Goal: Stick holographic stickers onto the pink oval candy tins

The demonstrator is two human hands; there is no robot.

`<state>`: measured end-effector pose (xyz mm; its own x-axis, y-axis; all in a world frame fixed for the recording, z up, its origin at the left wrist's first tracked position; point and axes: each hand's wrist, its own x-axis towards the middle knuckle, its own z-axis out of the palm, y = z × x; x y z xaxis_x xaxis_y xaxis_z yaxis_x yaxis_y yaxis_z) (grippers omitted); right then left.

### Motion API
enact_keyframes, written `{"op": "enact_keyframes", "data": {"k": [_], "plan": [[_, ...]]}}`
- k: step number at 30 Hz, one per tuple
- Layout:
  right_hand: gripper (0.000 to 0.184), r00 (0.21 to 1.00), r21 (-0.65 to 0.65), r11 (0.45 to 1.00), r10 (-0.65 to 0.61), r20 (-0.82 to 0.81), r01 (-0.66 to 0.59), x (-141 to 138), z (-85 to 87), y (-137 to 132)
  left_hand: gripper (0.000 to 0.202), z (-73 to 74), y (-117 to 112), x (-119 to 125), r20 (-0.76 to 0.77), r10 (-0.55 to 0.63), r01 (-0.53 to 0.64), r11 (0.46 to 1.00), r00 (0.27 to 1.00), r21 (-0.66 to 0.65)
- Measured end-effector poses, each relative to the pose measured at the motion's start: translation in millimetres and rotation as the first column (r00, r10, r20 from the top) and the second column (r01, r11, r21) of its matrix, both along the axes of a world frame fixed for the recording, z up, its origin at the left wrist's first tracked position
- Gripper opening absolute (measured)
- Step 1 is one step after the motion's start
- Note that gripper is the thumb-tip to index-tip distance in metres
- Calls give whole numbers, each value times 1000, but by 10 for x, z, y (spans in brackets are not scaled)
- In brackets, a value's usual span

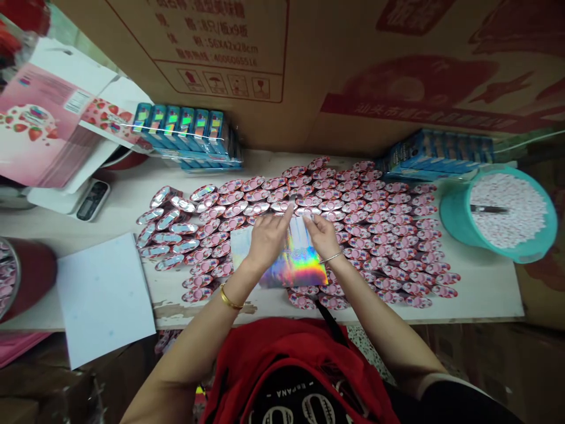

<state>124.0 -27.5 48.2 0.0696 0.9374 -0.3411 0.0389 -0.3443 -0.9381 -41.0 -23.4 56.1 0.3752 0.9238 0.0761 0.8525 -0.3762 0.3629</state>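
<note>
Both arms reach straight out ahead, bare forearms angling inward so the hands meet almost side by side in the middle. The left hand (267, 238) lies palm down, fingers stretched forward and close together, forefinger leading. The right hand (323, 235) sits just beside it, back up, fingers curled with the tips bunched toward the thumb.

teal bucket (454, 221) right | blue boxes (185, 126) back | scale (92, 200) left
</note>
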Motion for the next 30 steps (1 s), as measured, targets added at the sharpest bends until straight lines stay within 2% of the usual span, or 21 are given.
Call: {"op": "enact_keyframes", "data": {"k": [2, 5, 7, 9, 11, 12, 14, 15, 17, 20, 22, 24, 27, 30], "plan": [[45, 1000, -32, 999, -11, -24, 10, 0, -21, 0, 55, -52, -50, 28, -19, -19, 20, 999, 1000, 30], [47, 999, -46, 998, -33, -4, 33, 38, -110, 6, 59, -89, -162, 64, 45, -59, 55, 995, 997, 87], [48, 999, -40, 999, -33, 44, 34, 110, -194, 23, 58, -77, -252, 81, 161, -72, 53, 991, 984, 121], [48, 990, -26, 999, -27, 141, 31, 219, -263, 53, 55, -33, -355, 72, 348, -29, -9, 994, 937, 106], [46, 947, 31, 999, -34, 318, 25, 324, -275, 83, 54, 35, -464, 19, 563, 119, -158, 987, 818, 20], [44, 905, 84, 996, -51, 423, 17, 353, -252, 91, 55, 73, -516, -27, 655, 219, -247, 968, 724, -50], [45, 803, 213, 977, -105, 587, -28, 316, -157, 76, 58, 148, -612, -153, 770, 403, -391, 894, 494, -218], [47, 774, 262, 963, -113, 623, -70, 240, -97, 46, 60, 181, -657, -230, 795, 475, -435, 849, 378, -301], [49, 812, 273, 944, -11, 583, -184, -21, 10, -65, 62, 230, -751, -396, 798, 573, -484, 760, 186, -433], [45, 908, 158, 919, 307, 286, -360, -576, 58, -321, 62, 239, -923, -655, 759, 651, -538, 644, 14, -543], [40, 908, 83, 905, 410, 88, -417, -944, 1, -485, 62, 195, -1056, -827, 726, 686, -561, 583, -48, -588], [36, 904, 48, 903, 428, -3, -428, -1245, -93, -586, 62, 121, -1181, -1000, 699, 709, -585, 532, -87, -612], [36, 902, 56, 901, 431, 10, -431, -1561, -202, -599, 60, -1, -1309, -1255, 682, 719, -632, 469, -132, -617], [34, 911, 74, 909, 407, 61, -411, -1788, -226, -530, 58, -72, -1342, -1469, 676, 712, -654, 423, -188, -628]]}}
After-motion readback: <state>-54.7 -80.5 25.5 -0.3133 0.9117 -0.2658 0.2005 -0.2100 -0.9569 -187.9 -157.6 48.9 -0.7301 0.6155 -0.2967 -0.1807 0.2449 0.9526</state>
